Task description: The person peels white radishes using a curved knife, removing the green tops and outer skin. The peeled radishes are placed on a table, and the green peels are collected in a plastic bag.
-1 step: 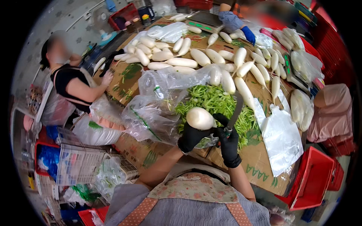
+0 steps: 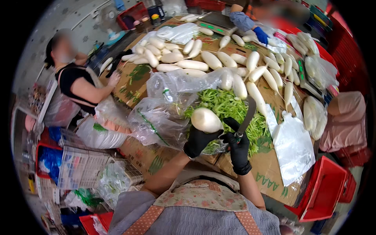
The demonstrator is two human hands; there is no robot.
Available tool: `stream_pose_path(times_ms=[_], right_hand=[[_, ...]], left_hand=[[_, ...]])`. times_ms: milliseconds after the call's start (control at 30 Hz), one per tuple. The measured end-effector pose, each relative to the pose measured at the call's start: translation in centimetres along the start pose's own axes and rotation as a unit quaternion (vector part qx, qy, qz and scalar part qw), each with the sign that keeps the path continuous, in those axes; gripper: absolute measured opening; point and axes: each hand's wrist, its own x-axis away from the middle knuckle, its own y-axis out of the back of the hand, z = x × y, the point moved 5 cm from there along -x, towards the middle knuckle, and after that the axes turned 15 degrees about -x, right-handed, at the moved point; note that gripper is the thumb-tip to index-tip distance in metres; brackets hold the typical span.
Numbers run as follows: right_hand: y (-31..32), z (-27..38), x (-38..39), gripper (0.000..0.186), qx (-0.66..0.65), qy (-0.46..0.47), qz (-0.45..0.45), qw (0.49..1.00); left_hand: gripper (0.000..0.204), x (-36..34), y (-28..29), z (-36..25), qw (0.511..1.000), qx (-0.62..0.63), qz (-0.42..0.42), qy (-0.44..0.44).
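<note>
Near the greens [image 2: 221, 101], left hand [image 2: 200, 141] clasps 1 radish [image 2: 206, 120], right hand [image 2: 239, 150] 1 knife [image 2: 247, 117]; clear bag [image 2: 320, 127] holds radishes [image 2: 312, 113].

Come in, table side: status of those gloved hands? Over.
Left hand: holding white radish. Right hand: gripping knife, blade pointing away. Beyond hands: green stalks heaped; crumpled plastic to the left.

A cardboard-covered worktable [image 2: 258, 166] fills the middle here, a red plastic crate [image 2: 318, 192] beside it at right, a white slatted crate [image 2: 80, 166] and grey patterned wall [image 2: 88, 33] at left.
</note>
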Motion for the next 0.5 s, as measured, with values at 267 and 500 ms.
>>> stream_pose_path(times_ms=[267, 500], right_hand=[[-2.4, 1.2, -1.8, 0.044, 0.421, 0.219, 0.062, 0.878], [-6.6, 1.8, -3.1, 0.053, 0.601, 0.258, 0.220, 0.724]], left_hand=[[0.066, -0.2, 10.0, -3.1, 0.964, -0.241, -0.112, 0.010], [0.068, 2.5, 10.0, -1.0, 0.988, -0.133, -0.060, 0.042]])
